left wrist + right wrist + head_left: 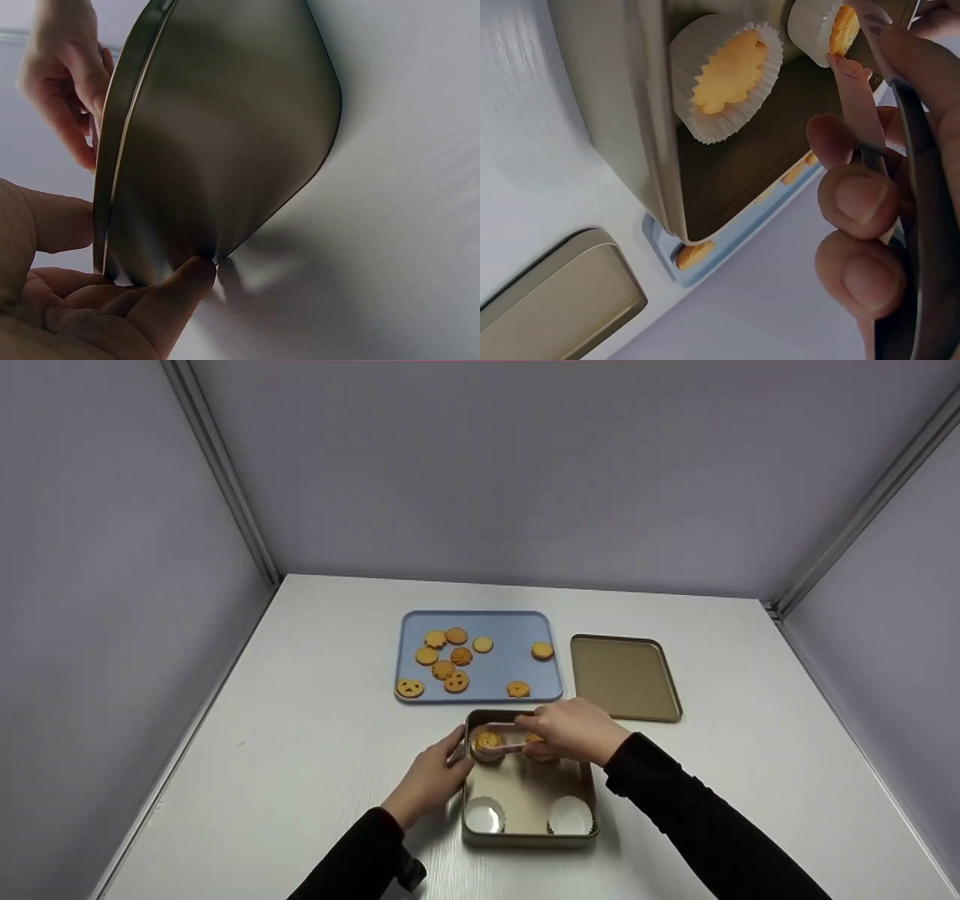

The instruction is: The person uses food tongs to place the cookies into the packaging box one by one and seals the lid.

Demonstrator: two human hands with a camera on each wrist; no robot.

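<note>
A deep gold-brown baking tin (pixel 529 795) stands on the table with white paper cups in its corners. My left hand (pixel 431 780) holds its left wall, thumb by the rim and fingers against the outside (pixel 112 300). Inside the tin, my right hand (pixel 574 731) grips pink-tipped tongs (pixel 862 105) with dark handles. The tong tips are at both sides of a cookie (pixel 487 740) in the far-left cup. A scalloped cookie (pixel 731 73) sits in the far-right cup, partly under my hand in the head view. The near-left cup (pixel 484 815) and near-right cup (pixel 570 815) have no cookies.
Behind the tin lies a blue tray (pixel 499 671) with several cookies of different shapes, most on its left side. A shallow gold-brown tray or lid (pixel 626 679) lies to its right. Grey panels (pixel 480 472) stand around the white table (pixel 315 697).
</note>
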